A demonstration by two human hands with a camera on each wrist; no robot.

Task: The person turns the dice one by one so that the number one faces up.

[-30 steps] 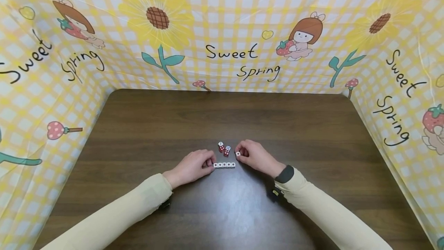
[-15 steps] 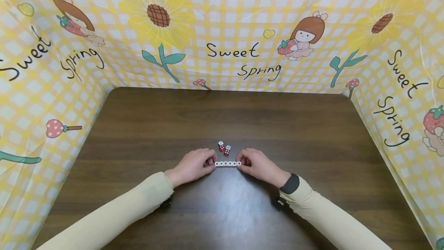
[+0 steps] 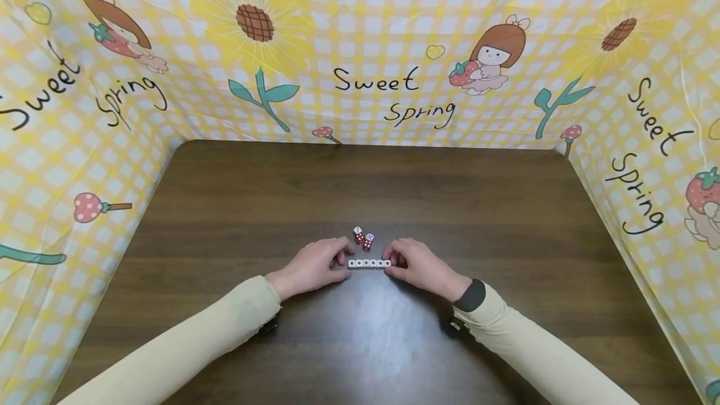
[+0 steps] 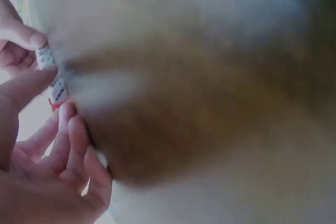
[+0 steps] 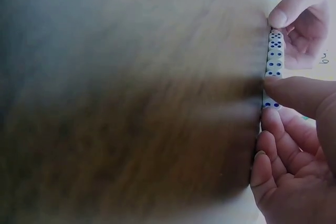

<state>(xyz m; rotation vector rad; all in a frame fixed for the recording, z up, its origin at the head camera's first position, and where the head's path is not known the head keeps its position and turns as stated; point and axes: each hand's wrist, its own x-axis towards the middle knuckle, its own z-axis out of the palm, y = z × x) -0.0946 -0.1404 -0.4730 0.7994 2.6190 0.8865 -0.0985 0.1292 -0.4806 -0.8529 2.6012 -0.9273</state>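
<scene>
A straight row of several white dice lies on the table between the two hands, pips facing up. My right hand pinches the die at the row's right end, its thumb in front in the right wrist view. At the row's left end is my left hand, thumb and forefinger spread apart around that end without gripping it. In the right wrist view, blue pips show on the near faces of the dice. Just behind the row sits a small cluster of red dice and white dice.
The dark wooden table has rounded far corners. A yellow checked cloth printed with flowers and lettering hangs along its back and both sides.
My right hand has brought a white die from the upper right onto the row's right end, making the row longer. My left thumb and forefinger have spread apart at the left end.
</scene>
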